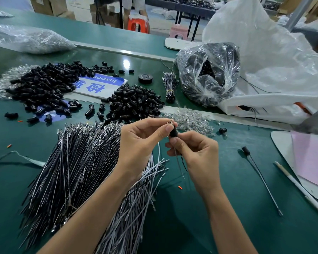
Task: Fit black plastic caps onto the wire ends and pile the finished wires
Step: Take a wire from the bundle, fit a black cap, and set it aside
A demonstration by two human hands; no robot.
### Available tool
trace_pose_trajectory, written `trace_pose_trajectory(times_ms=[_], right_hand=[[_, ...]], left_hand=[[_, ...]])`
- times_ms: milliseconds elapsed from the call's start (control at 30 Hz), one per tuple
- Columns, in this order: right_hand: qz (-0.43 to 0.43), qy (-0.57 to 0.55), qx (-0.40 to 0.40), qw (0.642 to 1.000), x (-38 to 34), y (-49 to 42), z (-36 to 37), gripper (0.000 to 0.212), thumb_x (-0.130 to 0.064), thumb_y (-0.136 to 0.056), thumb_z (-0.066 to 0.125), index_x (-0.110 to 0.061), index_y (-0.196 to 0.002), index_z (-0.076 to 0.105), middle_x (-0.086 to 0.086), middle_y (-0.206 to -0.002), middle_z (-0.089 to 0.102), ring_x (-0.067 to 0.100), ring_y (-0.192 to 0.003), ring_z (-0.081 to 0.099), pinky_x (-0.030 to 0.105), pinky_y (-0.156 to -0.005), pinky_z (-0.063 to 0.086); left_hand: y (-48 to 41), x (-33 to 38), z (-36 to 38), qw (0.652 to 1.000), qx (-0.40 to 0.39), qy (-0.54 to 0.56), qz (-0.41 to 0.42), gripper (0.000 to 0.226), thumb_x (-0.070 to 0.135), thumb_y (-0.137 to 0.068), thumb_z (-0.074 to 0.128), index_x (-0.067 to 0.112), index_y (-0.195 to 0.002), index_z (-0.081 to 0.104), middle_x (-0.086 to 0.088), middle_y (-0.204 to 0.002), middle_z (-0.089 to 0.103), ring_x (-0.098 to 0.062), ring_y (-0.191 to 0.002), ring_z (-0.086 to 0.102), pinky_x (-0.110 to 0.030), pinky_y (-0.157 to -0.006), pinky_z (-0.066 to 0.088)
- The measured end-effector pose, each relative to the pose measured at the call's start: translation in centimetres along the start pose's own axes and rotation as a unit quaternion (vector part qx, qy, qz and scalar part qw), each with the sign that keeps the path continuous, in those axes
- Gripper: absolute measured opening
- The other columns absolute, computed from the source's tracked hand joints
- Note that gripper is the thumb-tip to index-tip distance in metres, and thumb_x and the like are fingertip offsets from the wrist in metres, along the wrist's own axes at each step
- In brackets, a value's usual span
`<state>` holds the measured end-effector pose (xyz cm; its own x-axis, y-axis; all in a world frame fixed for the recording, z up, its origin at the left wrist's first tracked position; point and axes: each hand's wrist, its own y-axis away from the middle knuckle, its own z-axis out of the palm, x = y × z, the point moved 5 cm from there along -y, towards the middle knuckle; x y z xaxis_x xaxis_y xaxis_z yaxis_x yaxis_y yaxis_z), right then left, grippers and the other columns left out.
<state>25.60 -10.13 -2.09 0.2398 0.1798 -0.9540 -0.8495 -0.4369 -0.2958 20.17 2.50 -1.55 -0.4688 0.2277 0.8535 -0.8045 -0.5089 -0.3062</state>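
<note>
- Left hand (141, 140): held above the bench (218, 208), thumb and forefinger pinching the upper end of a black plastic cap (173, 133); a small glinting part shows there, too small to identify
- Right hand (196, 154): fingers (175, 141) pinching the same cap from below; thin wire tails (180, 163) hang from it between the two palms
- Step in hand, by judgement: seating the cap on a wire end, piece not yet let go
- Uncapped wires (77, 162): large black and grey heap on the bench, under the left forearm
- Loose caps (134, 103): heap just beyond the wires, a second heap further left
- Finished wire (261, 178): one capped piece lying alone at the right, well apart from the heap; probably the start of the pile
- Next move calls for: a firm, straight push until the cap sits home, tails kept unbent, then the piece laid beside the finished wire
</note>
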Motion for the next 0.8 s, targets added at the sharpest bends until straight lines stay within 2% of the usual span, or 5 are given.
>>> trace_pose_trajectory(times_ms=[233, 433, 600, 800], right_hand=[[-0.011, 0.016, 0.005, 1.000, -0.23, 0.00, 0.07, 0.006, -0.007, -0.081, 0.074, -0.013, -0.081, 0.075, 0.004, -0.074, 0.075, 0.020, -0.066, 0.073, 0.021, -0.062, 0.056], [-0.006, 0.018, 0.000, 1.000, -0.08, -0.06, 0.03, 0.009, -0.010, -0.081, 0.075, -0.017, -0.085, 0.077, 0.005, -0.077, 0.075, 0.020, -0.068, 0.072, 0.024, -0.065, 0.057], [0.012, -0.004, -0.036, 0.999, -0.21, -0.01, 0.17, 0.008, -0.017, -0.080, 0.074, -0.018, -0.088, 0.077, 0.006, -0.081, 0.076, 0.020, -0.067, 0.072, 0.023, -0.065, 0.056], [0.029, -0.031, -0.062, 0.997, -0.29, -0.01, 0.28, 0.011, -0.006, -0.085, 0.069, -0.011, -0.092, 0.076, 0.007, -0.085, 0.076, 0.018, -0.070, 0.072, 0.021, -0.066, 0.055]], left_hand=[[-0.05, 0.21, -0.50, 0.998, 0.043, -0.033, 0.012, 0.012, 0.012, -0.069, 0.077, 0.009, -0.080, 0.076, -0.007, -0.080, 0.076, -0.017, -0.073, 0.071, -0.025, -0.074, 0.058], [-0.10, 0.30, -0.45, 0.999, 0.026, -0.027, 0.011, 0.007, 0.014, -0.070, 0.077, 0.016, -0.077, 0.077, -0.006, -0.080, 0.075, -0.017, -0.074, 0.068, -0.028, -0.074, 0.056], [-0.12, 0.47, -0.38, 1.000, 0.014, -0.016, 0.018, 0.006, 0.018, -0.069, 0.078, 0.017, -0.075, 0.076, -0.002, -0.076, 0.074, -0.012, -0.072, 0.068, -0.024, -0.072, 0.056], [-0.19, 0.62, -0.33, 1.000, 0.001, 0.008, 0.010, 0.005, 0.019, -0.067, 0.078, 0.018, -0.072, 0.075, 0.000, -0.074, 0.073, -0.011, -0.070, 0.068, -0.022, -0.068, 0.054]])
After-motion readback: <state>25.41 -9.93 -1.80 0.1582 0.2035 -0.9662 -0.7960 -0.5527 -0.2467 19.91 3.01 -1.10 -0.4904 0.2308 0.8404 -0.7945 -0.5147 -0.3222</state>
